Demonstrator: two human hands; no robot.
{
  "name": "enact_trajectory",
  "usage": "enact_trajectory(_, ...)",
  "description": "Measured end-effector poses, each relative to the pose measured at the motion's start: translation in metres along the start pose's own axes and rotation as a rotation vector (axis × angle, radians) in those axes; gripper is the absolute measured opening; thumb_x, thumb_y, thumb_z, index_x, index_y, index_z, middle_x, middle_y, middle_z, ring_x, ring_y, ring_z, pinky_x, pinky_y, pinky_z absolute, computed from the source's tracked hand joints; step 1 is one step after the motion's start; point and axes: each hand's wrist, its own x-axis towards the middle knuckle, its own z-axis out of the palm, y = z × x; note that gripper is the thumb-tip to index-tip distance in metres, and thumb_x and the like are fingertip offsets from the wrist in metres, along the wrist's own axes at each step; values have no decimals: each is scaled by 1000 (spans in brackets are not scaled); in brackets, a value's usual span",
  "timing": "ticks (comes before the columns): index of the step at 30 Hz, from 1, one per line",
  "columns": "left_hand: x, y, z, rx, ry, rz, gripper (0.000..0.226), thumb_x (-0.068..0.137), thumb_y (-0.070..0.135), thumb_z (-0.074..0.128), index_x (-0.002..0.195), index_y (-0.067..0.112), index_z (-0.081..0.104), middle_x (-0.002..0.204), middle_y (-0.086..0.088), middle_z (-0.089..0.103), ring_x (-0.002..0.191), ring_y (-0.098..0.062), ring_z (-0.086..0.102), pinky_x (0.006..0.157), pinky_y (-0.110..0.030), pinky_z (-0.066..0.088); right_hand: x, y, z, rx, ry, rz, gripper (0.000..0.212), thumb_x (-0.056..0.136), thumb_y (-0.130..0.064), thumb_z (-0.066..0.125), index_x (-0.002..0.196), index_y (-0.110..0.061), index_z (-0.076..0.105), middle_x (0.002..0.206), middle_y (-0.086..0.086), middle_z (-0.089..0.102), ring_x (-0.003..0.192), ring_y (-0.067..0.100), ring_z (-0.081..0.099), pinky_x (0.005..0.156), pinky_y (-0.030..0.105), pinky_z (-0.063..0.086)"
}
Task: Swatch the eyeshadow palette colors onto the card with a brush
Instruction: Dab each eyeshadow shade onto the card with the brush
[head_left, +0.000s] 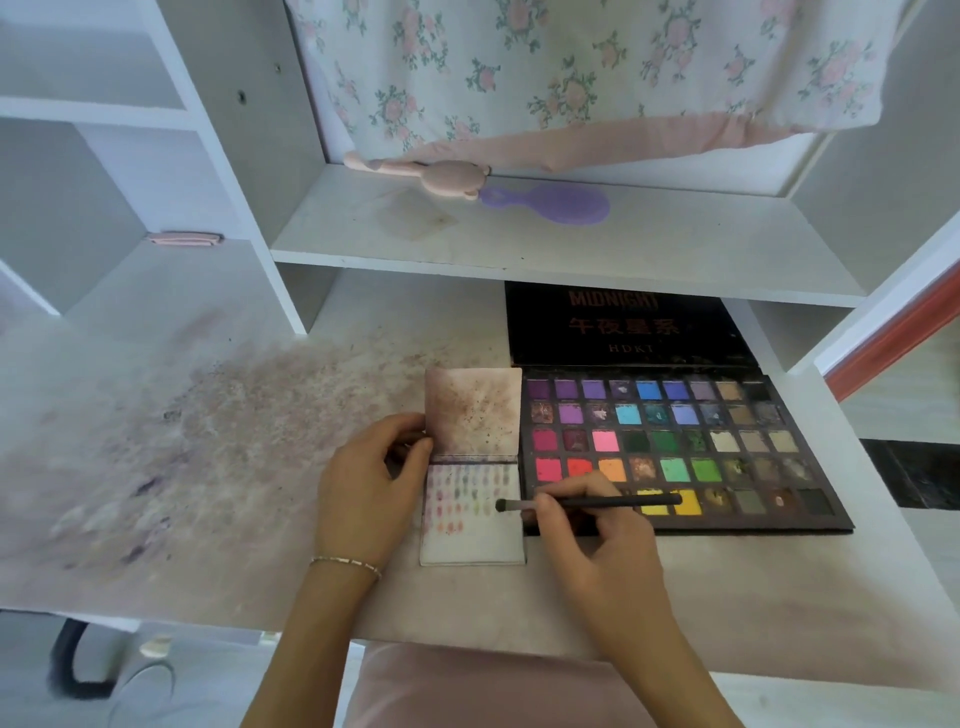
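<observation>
The left hand (371, 488) comes up from the bottom edge with a thin bracelet (347, 564) at the wrist. Its fingers are curled over the left edge of the card (474, 540), thumb and fingertips pinching it near the fold. The card is a folded white sheet: its upper flap stands tilted and is smudged brown, and its lower half lies flat on the counter (208, 519) with rows of small colour dabs across the top part. The right hand (592, 525) reaches in from the lower right, fingers closed around a thin black brush (597, 502) held nearly level. The bristle tip points left and sits at the card's right edge, beside the dabs; whether it touches the paper I cannot tell. Just right of the card, touching or almost touching it, lies the open eyeshadow palette (675, 447), a dark tray with rows of purple, blue, pink, green, orange, yellow and brown pans, its black lid (623, 325) propped up behind.

The counter is white and stained with purplish-brown powder, heaviest on the left. White shelves rise at the back; on the middle shelf (571, 244) lie a pink hairbrush (441, 176) and a purple hairbrush (556, 205). A floral cloth (571, 67) hangs above them.
</observation>
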Motion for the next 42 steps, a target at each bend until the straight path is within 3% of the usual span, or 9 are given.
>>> enact_trajectory(7,1,-2,0,-7,1,-24,17,80,9,62,89,23,69,74,21,61,72,-1,59,65,-11,41,-1,-3,15,-54,-104,-27,15,83,-21,58,72,-30,55,79,-10,64,73,8,63,64,23,50)
enact_trajectory(12,1,-2,0,5,1,-30,17,80,10,62,89,22,69,75,18,62,71,-4,60,65,-11,41,-1,-4,16,-92,-116,-24,21,85,-12,60,74,-30,55,79,-10,62,75,7,62,65,22,50)
enact_trajectory(16,2,-3,-1,20,-4,-36,17,80,11,62,90,23,69,73,19,60,69,0,57,63,-7,40,0,-4,17,-132,-132,-21,17,85,-15,59,76,-29,54,74,-8,61,74,11,62,65,31,50)
enact_trajectory(20,2,-1,0,25,-11,-36,16,81,12,62,91,22,68,74,16,61,70,-5,58,65,-13,43,0,-4,16,-168,-151,-36,15,86,-17,58,78,-29,54,75,-7,61,74,11,61,64,32,50)
enact_trajectory(37,3,-3,1,30,2,-43,15,81,13,62,88,24,67,70,24,57,70,1,57,62,-13,40,0,-5,15,-184,-177,-27,22,87,-17,57,76,-35,50,76,-9,60,75,8,58,64,26,49)
enact_trajectory(42,3,-4,2,31,1,-37,14,81,14,62,89,24,67,72,22,58,71,2,57,63,-14,41,0,-4,16,-168,-182,-30,13,86,-22,55,77,-31,52,75,-9,60,73,11,59,63,30,49)
